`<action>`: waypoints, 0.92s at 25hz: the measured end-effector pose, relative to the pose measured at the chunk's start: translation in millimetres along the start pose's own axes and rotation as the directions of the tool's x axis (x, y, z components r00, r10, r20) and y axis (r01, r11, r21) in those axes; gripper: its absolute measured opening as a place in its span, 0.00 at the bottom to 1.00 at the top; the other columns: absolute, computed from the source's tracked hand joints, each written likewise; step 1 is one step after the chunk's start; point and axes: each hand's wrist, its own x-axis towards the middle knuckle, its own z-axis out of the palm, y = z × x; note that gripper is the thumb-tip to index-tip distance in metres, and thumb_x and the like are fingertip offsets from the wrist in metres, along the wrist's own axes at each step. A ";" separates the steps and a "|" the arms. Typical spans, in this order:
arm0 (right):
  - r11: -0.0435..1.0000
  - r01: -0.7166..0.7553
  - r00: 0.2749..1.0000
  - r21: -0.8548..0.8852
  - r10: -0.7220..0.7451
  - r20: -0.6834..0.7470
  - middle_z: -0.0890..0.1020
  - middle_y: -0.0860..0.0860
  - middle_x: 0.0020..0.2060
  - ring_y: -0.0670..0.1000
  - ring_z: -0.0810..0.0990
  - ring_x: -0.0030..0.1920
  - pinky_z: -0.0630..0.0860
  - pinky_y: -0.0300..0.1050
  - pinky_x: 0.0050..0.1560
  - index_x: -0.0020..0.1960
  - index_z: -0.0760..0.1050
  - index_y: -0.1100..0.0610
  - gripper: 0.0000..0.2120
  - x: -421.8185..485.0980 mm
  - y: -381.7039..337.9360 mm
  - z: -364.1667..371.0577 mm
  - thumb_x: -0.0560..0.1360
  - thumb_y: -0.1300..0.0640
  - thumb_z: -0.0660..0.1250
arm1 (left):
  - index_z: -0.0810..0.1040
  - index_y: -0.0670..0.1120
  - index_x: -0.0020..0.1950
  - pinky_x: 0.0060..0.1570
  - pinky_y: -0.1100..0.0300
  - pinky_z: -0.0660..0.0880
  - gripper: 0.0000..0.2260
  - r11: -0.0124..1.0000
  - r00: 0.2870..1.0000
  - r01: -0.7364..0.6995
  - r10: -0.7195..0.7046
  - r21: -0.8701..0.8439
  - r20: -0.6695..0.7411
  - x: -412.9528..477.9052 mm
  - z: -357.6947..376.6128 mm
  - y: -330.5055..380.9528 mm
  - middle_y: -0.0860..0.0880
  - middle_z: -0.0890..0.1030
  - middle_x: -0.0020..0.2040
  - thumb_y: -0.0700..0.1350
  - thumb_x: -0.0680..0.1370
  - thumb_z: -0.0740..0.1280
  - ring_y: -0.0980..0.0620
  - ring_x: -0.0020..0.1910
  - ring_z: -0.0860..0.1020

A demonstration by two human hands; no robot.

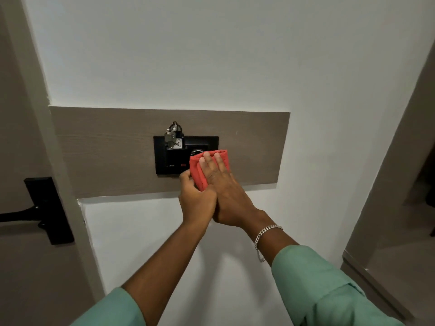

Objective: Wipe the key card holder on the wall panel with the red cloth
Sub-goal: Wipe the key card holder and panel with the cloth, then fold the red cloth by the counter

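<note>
A black key card holder [170, 158] is mounted on a grey-brown wall panel [106, 149], with a key tag and keys [173, 137] slotted into its top. A folded red cloth [197, 171] covers the holder's right part. My right hand [223, 184] lies flat on the cloth with fingers spread, pressing it against the holder. My left hand [196, 198] sits just below and left, its fingers curled around the cloth's lower edge, touching my right hand.
A door with a black handle and plate [47, 208] stands at the left, beside a pale frame. White wall surrounds the panel. A doorway opening with a grey frame [388, 184] lies at the right.
</note>
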 end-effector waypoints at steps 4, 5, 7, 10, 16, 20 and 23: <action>0.977 -0.129 0.991 0.168 0.122 0.052 0.41 0.48 0.80 0.51 0.38 0.80 0.61 0.56 0.78 0.78 0.35 0.54 0.52 -51.7 28.9 -24.6 0.71 0.59 0.71 | 0.74 0.45 0.60 0.33 0.58 0.73 0.13 0.986 0.957 0.166 -0.159 -0.009 0.241 -11.8 26.2 -19.7 0.46 0.84 0.48 0.40 0.76 0.69 0.49 0.39 0.80; 0.954 -0.215 0.977 0.207 0.212 0.034 0.41 0.48 0.80 0.53 0.39 0.80 0.59 0.54 0.78 0.78 0.35 0.54 0.54 -68.4 37.8 -26.1 0.70 0.58 0.72 | 0.75 0.45 0.59 0.32 0.59 0.71 0.12 0.982 0.948 0.189 -0.181 -0.006 0.260 -17.9 39.3 -26.8 0.45 0.84 0.47 0.39 0.77 0.68 0.49 0.37 0.79; 0.760 -0.475 0.860 0.444 0.508 0.050 0.43 0.49 0.81 0.52 0.46 0.81 0.58 0.54 0.78 0.78 0.34 0.50 0.59 -107.7 64.0 -30.5 0.65 0.56 0.76 | 0.75 0.46 0.57 0.32 0.58 0.70 0.09 0.966 0.931 0.251 -0.225 -0.055 0.288 -30.5 68.6 -40.6 0.43 0.82 0.46 0.38 0.77 0.67 0.48 0.35 0.76; -0.009 -0.543 0.647 0.840 0.632 0.426 0.70 0.55 0.73 0.51 0.72 0.69 0.74 0.52 0.65 0.78 0.54 0.50 0.48 -182.6 108.5 -59.2 0.63 0.61 0.74 | 0.72 0.45 0.63 0.29 0.57 0.69 0.14 0.930 0.875 0.352 -0.287 -0.105 0.391 -49.7 128.4 -70.1 0.41 0.80 0.45 0.37 0.79 0.65 0.48 0.32 0.73; -0.007 -0.522 0.218 0.853 0.966 0.142 0.84 0.56 0.40 0.49 0.83 0.34 0.79 0.40 0.33 0.56 0.77 0.65 0.11 -304.9 221.3 -70.4 0.74 0.67 0.68 | 0.71 0.50 0.63 0.25 0.60 0.72 0.15 0.866 0.722 0.489 -0.470 0.105 0.508 -127.5 298.2 -167.0 0.40 0.82 0.50 0.38 0.78 0.64 0.45 0.35 0.79; 0.047 -0.766 0.062 0.642 0.998 0.001 0.81 0.51 0.35 0.52 0.80 0.36 0.80 0.47 0.39 0.44 0.78 0.58 0.04 -387.4 308.7 -62.7 0.72 0.66 0.69 | 0.78 0.45 0.51 0.38 0.49 0.81 0.08 0.764 0.521 0.603 -0.595 0.229 0.612 -176.4 397.8 -237.1 0.37 0.83 0.46 0.35 0.76 0.64 0.41 0.38 0.81; -0.045 -0.771 -0.075 0.636 0.997 -0.020 0.83 0.55 0.42 0.56 0.82 0.42 0.80 0.50 0.43 0.52 0.79 0.61 0.07 -437.3 350.2 -42.0 0.75 0.67 0.66 | 0.79 0.50 0.49 0.56 0.43 0.78 0.10 0.716 0.386 0.625 -0.628 0.309 0.676 -200.9 439.0 -278.1 0.37 0.83 0.55 0.36 0.76 0.64 0.37 0.53 0.82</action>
